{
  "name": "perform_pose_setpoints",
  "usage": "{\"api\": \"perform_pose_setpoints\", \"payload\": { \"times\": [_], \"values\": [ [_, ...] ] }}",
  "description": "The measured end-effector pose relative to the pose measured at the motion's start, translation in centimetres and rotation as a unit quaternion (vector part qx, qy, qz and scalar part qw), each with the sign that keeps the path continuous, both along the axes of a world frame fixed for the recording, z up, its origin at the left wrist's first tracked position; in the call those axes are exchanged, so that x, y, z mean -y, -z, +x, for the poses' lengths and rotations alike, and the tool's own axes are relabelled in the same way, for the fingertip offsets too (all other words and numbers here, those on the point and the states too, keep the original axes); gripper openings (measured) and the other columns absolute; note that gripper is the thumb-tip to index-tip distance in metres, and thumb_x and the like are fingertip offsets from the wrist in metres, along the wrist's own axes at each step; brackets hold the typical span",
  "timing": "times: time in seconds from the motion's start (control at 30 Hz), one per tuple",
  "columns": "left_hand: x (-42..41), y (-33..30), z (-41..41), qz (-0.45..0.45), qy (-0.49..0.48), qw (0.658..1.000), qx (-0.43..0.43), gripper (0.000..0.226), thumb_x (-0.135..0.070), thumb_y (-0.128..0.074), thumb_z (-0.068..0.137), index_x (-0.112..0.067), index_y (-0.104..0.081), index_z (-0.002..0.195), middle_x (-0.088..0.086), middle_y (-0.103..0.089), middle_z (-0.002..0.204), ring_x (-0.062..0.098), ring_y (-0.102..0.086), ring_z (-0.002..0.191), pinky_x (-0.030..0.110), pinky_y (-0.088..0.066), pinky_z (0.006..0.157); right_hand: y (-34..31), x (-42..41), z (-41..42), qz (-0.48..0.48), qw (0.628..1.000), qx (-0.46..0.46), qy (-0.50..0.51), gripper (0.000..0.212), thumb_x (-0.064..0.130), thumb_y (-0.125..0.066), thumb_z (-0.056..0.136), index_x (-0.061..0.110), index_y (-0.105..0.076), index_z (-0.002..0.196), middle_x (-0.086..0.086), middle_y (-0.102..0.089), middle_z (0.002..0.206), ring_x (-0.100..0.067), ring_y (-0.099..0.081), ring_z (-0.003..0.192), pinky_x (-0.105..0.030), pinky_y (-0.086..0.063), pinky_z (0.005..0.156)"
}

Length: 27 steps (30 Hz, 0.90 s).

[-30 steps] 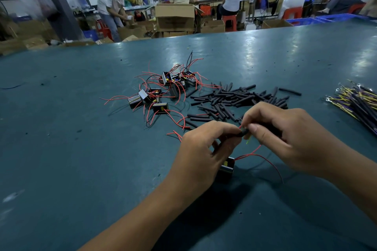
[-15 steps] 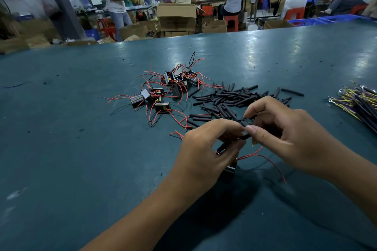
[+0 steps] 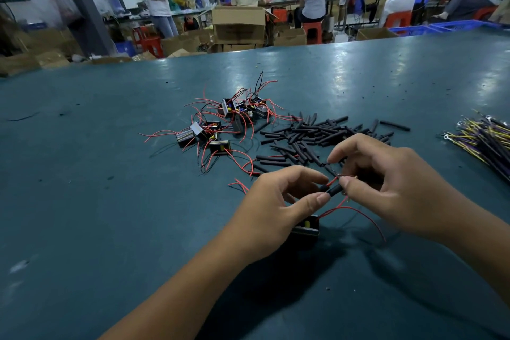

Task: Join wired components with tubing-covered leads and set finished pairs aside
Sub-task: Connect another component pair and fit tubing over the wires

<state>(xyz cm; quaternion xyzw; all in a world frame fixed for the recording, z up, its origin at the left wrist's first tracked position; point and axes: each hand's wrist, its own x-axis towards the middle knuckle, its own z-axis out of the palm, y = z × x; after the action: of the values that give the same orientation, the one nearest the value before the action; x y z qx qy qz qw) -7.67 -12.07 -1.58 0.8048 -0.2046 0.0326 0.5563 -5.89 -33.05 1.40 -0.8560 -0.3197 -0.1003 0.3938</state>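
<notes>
Tubing [image 3: 329, 191] was pinched by left hand [image 3: 271, 211]; right hand [image 3: 397, 188] pinched red lead [image 3: 356, 208] (thin, springy), which risked slipping out mid-threading.

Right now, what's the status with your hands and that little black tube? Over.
Left hand pinching black tube. Right hand pinching red lead at the tube's mouth. Component on table below. Nothing blocking.

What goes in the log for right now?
left hand: pinches black tube | right hand: pinches red wire | stage: joining
</notes>
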Motion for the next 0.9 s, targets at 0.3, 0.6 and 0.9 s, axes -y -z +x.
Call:
{"api": "perform_pose_setpoints", "payload": {
  "times": [0.3,0.6,0.9],
  "values": [
    [0.6,0.4,-0.1,-0.059,0.028,0.998,-0.012,0.008,-0.014,-0.073,0.090,-0.008,-0.069,0.092,-0.004,-0.065,0.076,0.007,-0.057,0.070,0.025,-0.048,0.064,0.0,-0.3,0.1,-0.002,0.997,0.073,-0.014,0.012,0.017,-0.072,0.090,0.024,-0.064,0.084,0.014,-0.063,0.072,-0.001,-0.056,0.059,-0.005,-0.036,0.058],
    [-0.7,0.2,0.5,-0.047,0.041,0.997,-0.040,0.006,-0.015,-0.064,0.097,-0.018,-0.069,0.095,-0.012,-0.066,0.077,0.004,-0.059,0.073,0.021,-0.049,0.071,-0.2,-0.3,-0.2,-0.003,0.994,0.111,0.005,0.006,0.025,-0.068,0.086,0.022,-0.072,0.090,0.014,-0.069,0.074,-0.005,-0.065,0.068,-0.014,-0.046,0.062],
    [-0.9,0.3,0.5,-0.030,0.037,0.999,-0.020,0.016,-0.014,-0.070,0.091,-0.030,-0.068,0.091,-0.010,-0.067,0.079,0.005,-0.060,0.069,0.031,-0.055,0.068,-0.9,0.0,-0.2,-0.035,0.987,0.159,-0.012,0.006,0.022,-0.070,0.086,0.017,-0.074,0.084,0.012,-0.068,0.074,-0.004,-0.061,0.067,-0.015,-0.045,0.063]
  ]
}}
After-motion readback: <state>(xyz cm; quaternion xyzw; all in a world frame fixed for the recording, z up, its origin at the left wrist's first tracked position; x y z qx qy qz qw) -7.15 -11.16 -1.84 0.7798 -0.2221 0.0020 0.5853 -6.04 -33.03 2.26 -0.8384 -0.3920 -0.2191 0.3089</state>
